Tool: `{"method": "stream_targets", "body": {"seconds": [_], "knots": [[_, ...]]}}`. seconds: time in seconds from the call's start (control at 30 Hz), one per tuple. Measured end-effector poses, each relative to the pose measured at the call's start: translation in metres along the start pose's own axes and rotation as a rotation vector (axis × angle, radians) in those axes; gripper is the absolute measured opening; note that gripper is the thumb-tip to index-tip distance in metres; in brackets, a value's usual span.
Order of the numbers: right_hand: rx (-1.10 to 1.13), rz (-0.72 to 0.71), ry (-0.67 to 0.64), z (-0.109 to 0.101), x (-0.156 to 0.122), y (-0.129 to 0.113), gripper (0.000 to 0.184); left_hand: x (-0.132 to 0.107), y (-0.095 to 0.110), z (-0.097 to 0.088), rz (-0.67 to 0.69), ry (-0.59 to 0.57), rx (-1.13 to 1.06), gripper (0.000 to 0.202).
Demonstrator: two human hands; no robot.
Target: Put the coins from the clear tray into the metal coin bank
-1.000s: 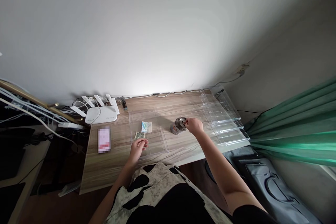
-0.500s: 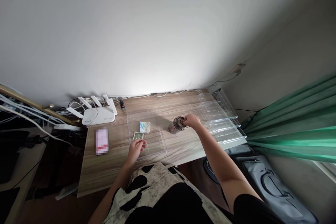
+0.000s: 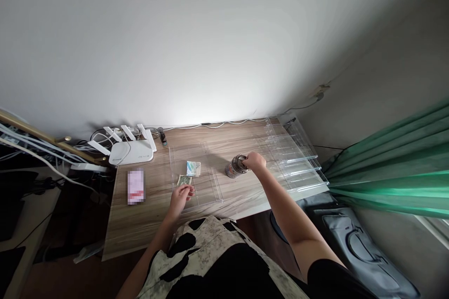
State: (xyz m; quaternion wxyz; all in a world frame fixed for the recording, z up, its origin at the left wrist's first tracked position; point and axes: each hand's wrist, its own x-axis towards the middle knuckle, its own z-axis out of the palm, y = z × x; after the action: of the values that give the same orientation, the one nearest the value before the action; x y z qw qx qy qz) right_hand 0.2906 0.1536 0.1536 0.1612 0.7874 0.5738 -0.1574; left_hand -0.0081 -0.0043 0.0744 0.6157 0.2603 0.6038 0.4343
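Note:
A dark round jar (image 3: 231, 170) with printed markings and a metal-looking rim stands on the wooden desk. My right hand (image 3: 255, 160) is at its mouth from the right, fingers bent down over the rim; their tips are hidden. Further left, my left hand (image 3: 180, 195) is closed, its curled fingers at the lower edge of a small green banknote (image 3: 184, 180). Whether they grip anything is unclear. Just above that note is a blue and white banknote (image 3: 192, 168). Both notes are on a clear plastic panel (image 3: 209, 191) lying on the desk.
A white router (image 3: 131, 152) with several antennas stands at the back left, near a small dark cylinder (image 3: 162, 136). A blurred pink packet (image 3: 136, 187) lies in front. Clear stepped trays (image 3: 298, 163) fill the desk's right end. Below are a grey bag (image 3: 365, 247) and a green curtain (image 3: 393, 173).
My right hand has shifted slightly at the jar's mouth, its fingers now bent a little further over the rim. My left hand stays by the green banknote.

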Motion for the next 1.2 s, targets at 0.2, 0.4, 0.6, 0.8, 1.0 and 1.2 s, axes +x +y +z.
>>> {"method": "stream_targets", "body": {"seconds": [0.2, 0.4, 0.6, 0.8, 1.0, 1.2], "knots": [[-0.028, -0.020, 0.054, 0.002, 0.002, 0.002, 0.023, -0.001, 0.000, -0.003, 0.000, 0.024, -0.004, 0.036], [-0.066, -0.108, 0.024, 0.005, 0.003, -0.004, 0.027, -0.002, 0.002, -0.003, 0.001, 0.032, -0.015, 0.035], [-0.050, -0.210, 0.014, 0.008, 0.006, 0.004, 0.031, -0.004, 0.003, -0.006, 0.002, 0.030, -0.008, 0.034], [0.139, -0.255, 0.106, 0.001, -0.005, 0.017, 0.024, -0.003, 0.004, -0.007, 0.002, 0.028, -0.005, 0.034], [0.158, -0.252, 0.205, 0.015, -0.015, 0.017, 0.022, -0.001, 0.000, -0.005, 0.006, 0.037, -0.005, 0.036], [0.314, -0.226, 0.422, 0.046, -0.024, 0.022, 0.033, -0.001, 0.000, -0.005, 0.002, 0.033, -0.004, 0.038]]}}
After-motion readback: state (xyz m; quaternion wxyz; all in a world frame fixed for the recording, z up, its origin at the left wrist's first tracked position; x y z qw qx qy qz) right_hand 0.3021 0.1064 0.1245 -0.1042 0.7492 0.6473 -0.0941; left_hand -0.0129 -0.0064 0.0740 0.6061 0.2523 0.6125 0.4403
